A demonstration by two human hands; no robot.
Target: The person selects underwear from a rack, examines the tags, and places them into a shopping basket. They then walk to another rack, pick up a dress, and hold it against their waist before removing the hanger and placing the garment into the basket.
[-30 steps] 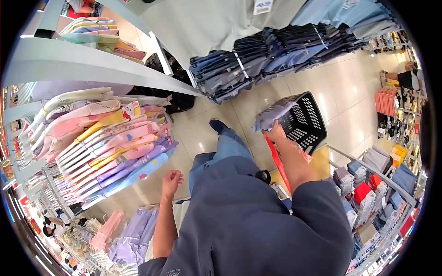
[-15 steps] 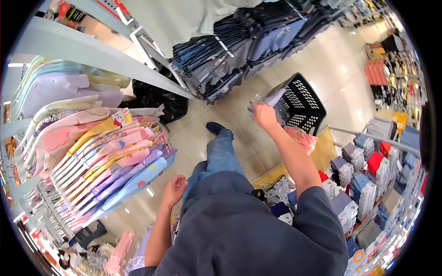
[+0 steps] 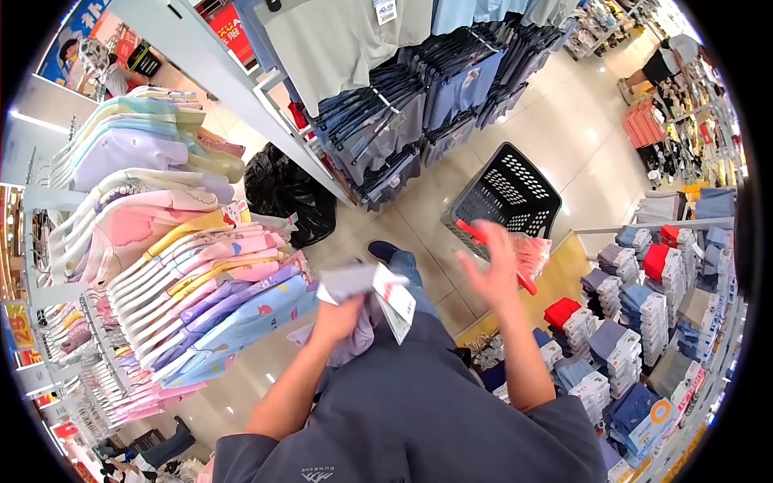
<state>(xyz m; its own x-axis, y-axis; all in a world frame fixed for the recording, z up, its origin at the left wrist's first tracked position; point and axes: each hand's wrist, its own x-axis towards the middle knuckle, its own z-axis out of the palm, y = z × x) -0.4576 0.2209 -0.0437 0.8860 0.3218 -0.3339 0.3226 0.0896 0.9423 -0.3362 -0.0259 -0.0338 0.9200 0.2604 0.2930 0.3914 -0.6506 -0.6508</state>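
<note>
My left hand (image 3: 336, 320) is closed around a lavender-grey folded garment (image 3: 354, 344) with a white printed card (image 3: 395, 304) on it, held in front of my waist. My right hand (image 3: 493, 264) is empty, its fingers spread and slightly blurred. It overlaps the near side of a black shopping basket (image 3: 519, 173) on the floor, whose red handle (image 3: 525, 282) shows on both sides of the hand. Beside the basket lies a pink garment (image 3: 531, 255), partly hidden by the hand.
On my left hangs a rack of pastel children's clothes (image 3: 217, 282). A black plastic bag (image 3: 290, 197) sits on the floor near a rack of dark trousers (image 3: 374, 133). To the right, packaged folded garments (image 3: 618, 354) fill a display. A person (image 3: 668, 68) stands far off.
The lavender-grey garment has passed from my right hand at the basket to my left hand at my waist. My right hand has opened, and the basket's red handle now shows.
</note>
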